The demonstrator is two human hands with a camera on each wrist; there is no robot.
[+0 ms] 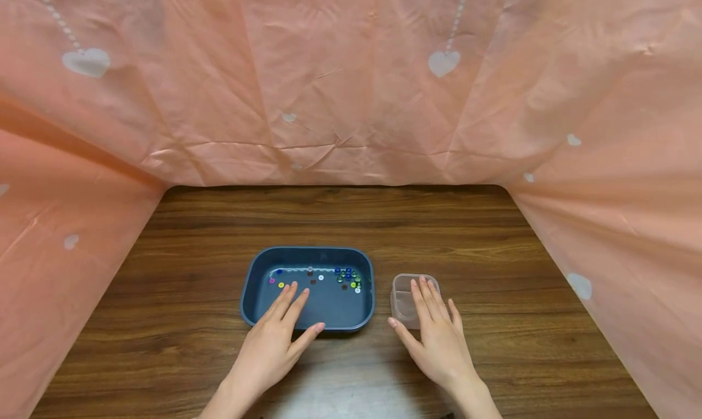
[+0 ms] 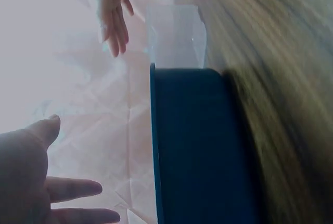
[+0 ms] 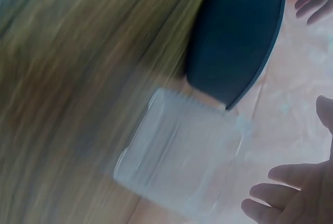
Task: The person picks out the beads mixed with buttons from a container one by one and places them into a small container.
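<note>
A dark blue tray (image 1: 334, 314) stands on the wooden table, with small coloured buttons (image 1: 281, 284) scattered along its far side. At its right end lies a cluster of blue and green glass beads (image 1: 348, 275). Over the tray's near left part hovers my left hand (image 1: 269, 349), fingers spread and holding nothing. My right hand (image 1: 440, 346) is held, fingers straight, above a clear plastic box (image 3: 179, 151) that stands right of the tray. The hand hides part of this box in the head view; in the right wrist view they look apart.
A brown wood-grain table (image 1: 493, 254) carries the tray and box. Pink cloth (image 1: 351, 84) with white hearts hangs at the back and along both sides, bounding the workspace.
</note>
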